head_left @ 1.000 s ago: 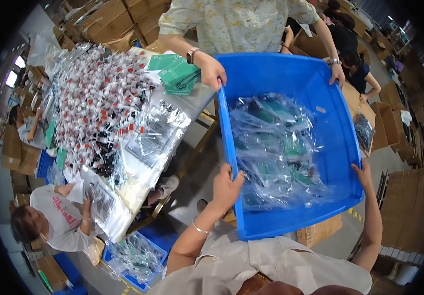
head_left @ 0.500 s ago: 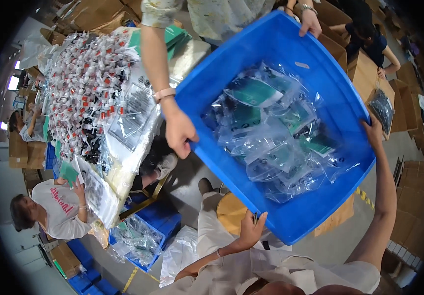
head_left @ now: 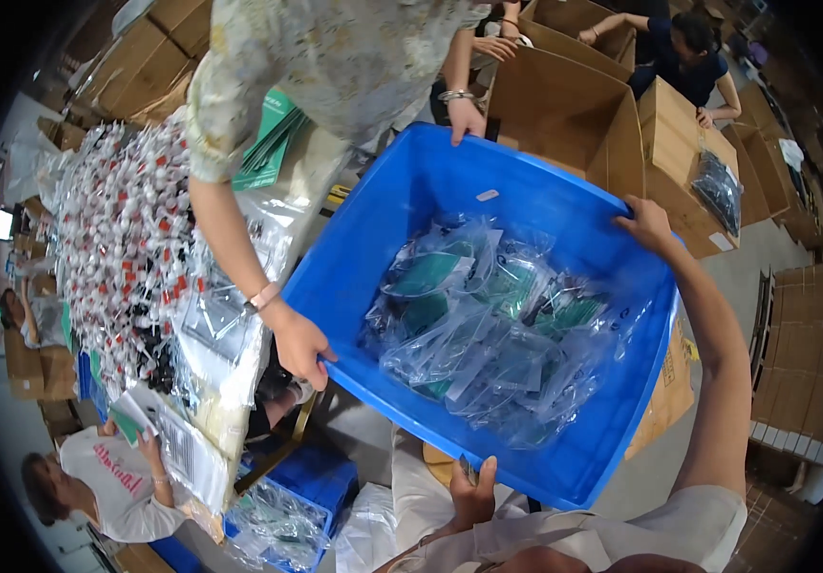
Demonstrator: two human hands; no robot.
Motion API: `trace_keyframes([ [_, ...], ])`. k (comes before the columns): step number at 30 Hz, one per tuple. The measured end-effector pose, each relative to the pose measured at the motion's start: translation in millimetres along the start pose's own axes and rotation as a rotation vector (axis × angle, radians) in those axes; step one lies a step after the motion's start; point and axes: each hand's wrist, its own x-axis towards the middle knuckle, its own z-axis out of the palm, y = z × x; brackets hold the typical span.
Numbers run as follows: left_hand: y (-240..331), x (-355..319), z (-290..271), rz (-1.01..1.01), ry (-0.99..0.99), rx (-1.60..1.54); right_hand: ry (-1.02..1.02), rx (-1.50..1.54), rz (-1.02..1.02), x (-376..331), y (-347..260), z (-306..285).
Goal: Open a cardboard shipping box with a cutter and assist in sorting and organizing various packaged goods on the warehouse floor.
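A big blue plastic bin (head_left: 621,420) hangs tilted in front of me, with clear plastic bags (head_left: 497,363) of green cards or booklets heaped on its bottom. My left hand (head_left: 473,495) is closed on the bin's near rim; a small dark object, too small to name, shows by its fingers. My right hand (head_left: 648,225) grips the rim on the right side, its arm stretched out. A person in a patterned top stands across from me. Their one hand (head_left: 302,346) is at the left corner and their other hand (head_left: 466,118) at the far rim.
On the left a table bears a pile of white-and-red small parts (head_left: 125,258) and green booklets (head_left: 273,138). A second blue bin (head_left: 320,482) of bags stands below it. Open cardboard boxes (head_left: 564,105) stand at the back right. A seated person (head_left: 115,477) works at lower left.
The blue bin has shifted down and slightly left, turning a little, with all hands still on it. My right hand has slid to a spot farther up the rim. The other person leans closer.
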Motion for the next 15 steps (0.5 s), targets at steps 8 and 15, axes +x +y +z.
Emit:
trace_keyframes([
  [8, 0, 27, 27, -0.043, -0.029, -0.080, 0.002, 0.039, -0.012, 51, 4, -8],
  [15, -94, 101, 18, -0.021, -0.019, 0.208, -0.056, 0.030, 0.061, 84, 29, 66],
])
